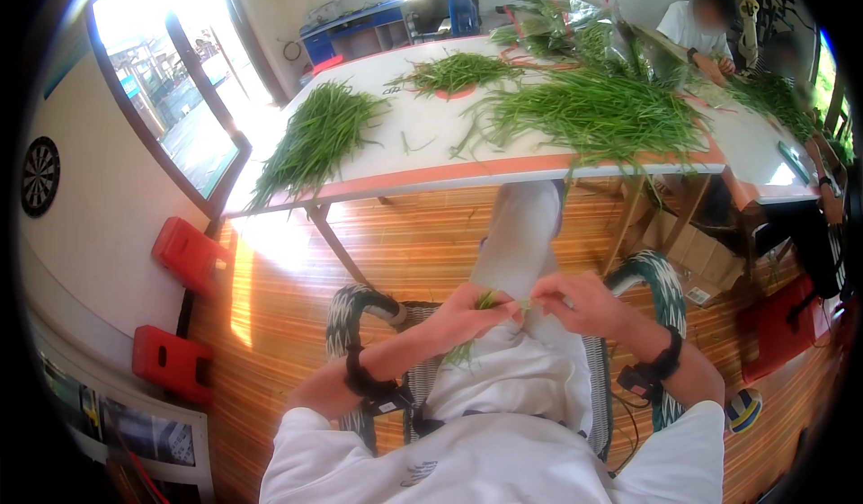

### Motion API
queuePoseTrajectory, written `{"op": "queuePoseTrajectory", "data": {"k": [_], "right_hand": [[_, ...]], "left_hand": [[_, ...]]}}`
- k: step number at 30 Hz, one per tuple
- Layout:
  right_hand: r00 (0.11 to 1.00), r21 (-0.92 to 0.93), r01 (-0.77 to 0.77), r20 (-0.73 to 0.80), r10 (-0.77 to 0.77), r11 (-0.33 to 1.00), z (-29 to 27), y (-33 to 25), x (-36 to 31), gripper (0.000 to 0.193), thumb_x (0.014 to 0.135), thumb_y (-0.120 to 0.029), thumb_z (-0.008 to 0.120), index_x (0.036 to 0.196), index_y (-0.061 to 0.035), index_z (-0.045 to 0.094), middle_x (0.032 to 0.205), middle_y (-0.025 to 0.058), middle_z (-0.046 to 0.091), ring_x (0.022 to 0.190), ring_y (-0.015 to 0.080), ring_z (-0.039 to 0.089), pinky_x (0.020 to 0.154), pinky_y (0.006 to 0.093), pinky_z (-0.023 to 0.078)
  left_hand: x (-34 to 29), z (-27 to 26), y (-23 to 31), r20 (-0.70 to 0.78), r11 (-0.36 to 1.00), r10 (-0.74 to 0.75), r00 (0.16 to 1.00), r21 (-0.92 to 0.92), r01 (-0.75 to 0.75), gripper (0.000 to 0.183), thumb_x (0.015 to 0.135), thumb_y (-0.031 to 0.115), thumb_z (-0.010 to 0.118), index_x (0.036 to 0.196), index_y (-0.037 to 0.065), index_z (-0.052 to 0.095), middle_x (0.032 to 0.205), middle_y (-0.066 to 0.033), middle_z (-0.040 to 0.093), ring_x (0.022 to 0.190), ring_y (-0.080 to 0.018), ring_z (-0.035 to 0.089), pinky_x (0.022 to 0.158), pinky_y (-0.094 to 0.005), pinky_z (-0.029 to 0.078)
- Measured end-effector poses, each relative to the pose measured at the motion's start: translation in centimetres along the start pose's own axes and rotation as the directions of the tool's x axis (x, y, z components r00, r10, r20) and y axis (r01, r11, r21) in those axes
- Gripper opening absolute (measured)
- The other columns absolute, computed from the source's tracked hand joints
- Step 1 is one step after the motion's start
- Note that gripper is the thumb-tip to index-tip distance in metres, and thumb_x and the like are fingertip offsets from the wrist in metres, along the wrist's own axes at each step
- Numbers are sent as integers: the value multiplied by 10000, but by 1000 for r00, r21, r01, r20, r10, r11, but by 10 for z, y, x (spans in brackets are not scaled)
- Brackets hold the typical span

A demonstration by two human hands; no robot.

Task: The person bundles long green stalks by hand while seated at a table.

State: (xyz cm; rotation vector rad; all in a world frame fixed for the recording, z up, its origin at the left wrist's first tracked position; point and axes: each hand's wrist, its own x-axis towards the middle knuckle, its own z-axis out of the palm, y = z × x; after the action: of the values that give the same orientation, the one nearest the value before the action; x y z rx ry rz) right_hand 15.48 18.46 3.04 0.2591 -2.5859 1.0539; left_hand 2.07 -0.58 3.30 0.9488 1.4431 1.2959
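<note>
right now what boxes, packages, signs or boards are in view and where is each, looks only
Cardboard box: under the table's right end, brown, with a small white label.
Dartboard: left wall, round, dark with pale rings.
Two red cases: floor along the left wall, flat, rectangular.
Clear plastic wrapping: far end of the table, around greens.

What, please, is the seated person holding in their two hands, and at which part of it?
The left hand grips a small bunch of thin green stalks near its upper end; the right hand pinches the tip between its fingertips.
</note>
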Motion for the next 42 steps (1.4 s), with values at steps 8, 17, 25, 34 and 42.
{"op": "queuePoseTrajectory", "data": {"k": [8,17,25,34,42], "right_hand": [[999,48,-23,-27,25,999,3,2,0,150,840,-90,613,985,-86,577,787,79,659,693,250,661,596,320,512],[997,64,-46,-60,50,997,8,9,-1,122,846,-93,609,967,-89,609,763,76,654,641,237,653,582,304,509],[996,46,-47,-68,50,998,7,2,1,89,856,-81,576,939,-75,608,717,77,649,634,212,660,581,297,511],[997,21,10,-78,-8,1000,5,2,1,89,853,-58,563,931,-65,603,704,83,644,634,213,664,585,292,516],[996,22,23,-91,-21,1000,8,2,0,92,845,-31,560,926,-54,597,710,90,642,629,211,665,578,294,520]], "left_hand": [[0,-1,-2,-20,1000,-15,1000,23,16,241,938,220,548,910,15,673,524,73,344,472,-32,283,444,-228,201],[1,1,0,-13,999,10,1000,45,-10,242,931,226,557,904,12,666,515,76,339,458,-25,280,431,-230,195],[3,-2,-4,-11,998,8,1000,55,-8,242,925,227,566,897,8,664,517,74,343,456,-31,285,430,-232,200],[3,-1,-4,-15,999,7,1000,44,-6,236,920,222,572,889,9,669,525,74,354,462,-31,295,430,-230,207],[3,0,-3,-10,998,11,1000,58,-10,240,924,222,566,901,8,671,525,72,356,463,-32,295,431,-228,208]]}}
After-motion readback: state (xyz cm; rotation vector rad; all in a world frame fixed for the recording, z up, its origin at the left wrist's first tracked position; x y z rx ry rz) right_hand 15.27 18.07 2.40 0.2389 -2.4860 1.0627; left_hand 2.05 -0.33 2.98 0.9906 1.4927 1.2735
